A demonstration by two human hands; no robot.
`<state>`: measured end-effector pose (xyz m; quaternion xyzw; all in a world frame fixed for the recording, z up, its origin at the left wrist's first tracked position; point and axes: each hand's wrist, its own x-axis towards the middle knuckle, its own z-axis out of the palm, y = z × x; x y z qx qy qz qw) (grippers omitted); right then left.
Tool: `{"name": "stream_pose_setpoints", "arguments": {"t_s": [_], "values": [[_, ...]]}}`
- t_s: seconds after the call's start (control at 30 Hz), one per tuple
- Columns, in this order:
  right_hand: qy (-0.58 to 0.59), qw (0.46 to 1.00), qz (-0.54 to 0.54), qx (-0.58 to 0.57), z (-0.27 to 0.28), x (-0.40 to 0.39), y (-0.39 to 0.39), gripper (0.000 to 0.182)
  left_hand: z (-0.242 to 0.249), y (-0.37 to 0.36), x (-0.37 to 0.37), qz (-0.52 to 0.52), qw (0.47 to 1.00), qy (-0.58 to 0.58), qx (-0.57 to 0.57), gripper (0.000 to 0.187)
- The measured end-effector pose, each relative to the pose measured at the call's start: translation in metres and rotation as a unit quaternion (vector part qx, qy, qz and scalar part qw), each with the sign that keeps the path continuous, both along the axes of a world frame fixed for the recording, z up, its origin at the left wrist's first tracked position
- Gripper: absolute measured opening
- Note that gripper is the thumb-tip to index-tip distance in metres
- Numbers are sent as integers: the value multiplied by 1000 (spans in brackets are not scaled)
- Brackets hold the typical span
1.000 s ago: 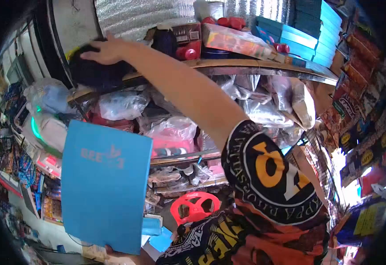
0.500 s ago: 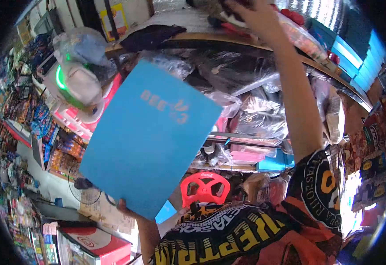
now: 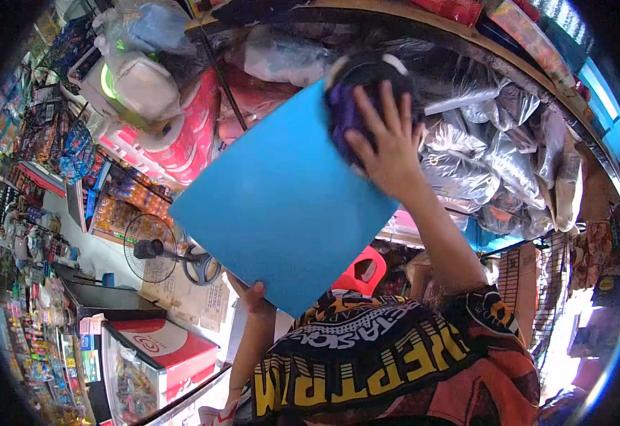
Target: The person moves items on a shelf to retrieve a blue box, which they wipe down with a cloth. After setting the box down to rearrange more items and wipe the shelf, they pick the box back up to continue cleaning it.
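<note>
My left hand [image 3: 255, 298] grips the lower edge of a flat blue panel [image 3: 274, 206], with the thumb on its front. The panel is tilted, and its visible face is plain. My right hand [image 3: 389, 142] is over the panel's upper right part, fingers spread across a bunched dark purple-and-black cloth [image 3: 349, 106] with pale edges. The cloth overlaps the panel's upper right edge; motion blur hides whether it presses on the surface. The palm side of my right hand is hidden.
Plastic-wrapped dark goods [image 3: 459, 163] fill the shelf behind. A black fan [image 3: 150, 248] stands at left, above a red-and-white freezer [image 3: 161, 344]. A red chair [image 3: 370, 270] is partly behind the panel. A wooden shelf edge [image 3: 438, 18] crosses the top.
My right hand has come down from the upper shelf with the dark cloth to the panel. The panel has shifted right and down, and its BEE lettering no longer shows.
</note>
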<state>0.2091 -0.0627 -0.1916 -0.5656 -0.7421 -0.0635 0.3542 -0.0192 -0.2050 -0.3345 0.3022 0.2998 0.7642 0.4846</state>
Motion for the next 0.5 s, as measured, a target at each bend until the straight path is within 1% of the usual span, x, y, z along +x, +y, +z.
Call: {"name": "stream_pose_setpoints", "arguments": {"t_s": [0.03,0.1,0.13,0.17,0.23,0.27,0.3,0.33,0.37,0.4,0.43,0.47,0.5], "values": [[0,1000,0,-2,-1,-2,0,60,0,-1,2,33,999,35,5,81],[38,998,-34,20,-2,-14,-4,60,13,2,4,13,999,37,-4,84],[-4,1000,-11,23,-3,-28,-12,59,24,5,6,-6,999,42,-12,86],[-21,998,54,-1,1,-44,-28,57,34,8,11,-9,999,43,-14,86],[-17,974,227,4,-2,-68,-57,52,49,16,21,27,996,68,-45,89],[-16,974,224,5,0,-72,-62,52,51,19,23,-25,998,53,-22,87],[-28,962,273,-6,2,-75,-67,51,54,19,26,-27,998,54,-21,87],[-40,946,321,-17,3,-76,-68,50,57,19,30,-15,998,26,-51,84],[-39,946,321,-16,5,-72,-65,50,58,18,32,-1,997,-3,-82,81],[-46,940,335,-50,7,-63,-59,50,56,19,30,-40,999,-15,0,76],[-54,932,348,-84,9,-52,-53,50,49,20,22,-37,999,-16,-2,76],[46,928,365,-60,12,-37,-47,49,38,21,9,-40,997,-5,-60,75],[141,918,361,-82,20,-18,-40,51,32,21,2,-42,992,4,-118,74]]}}
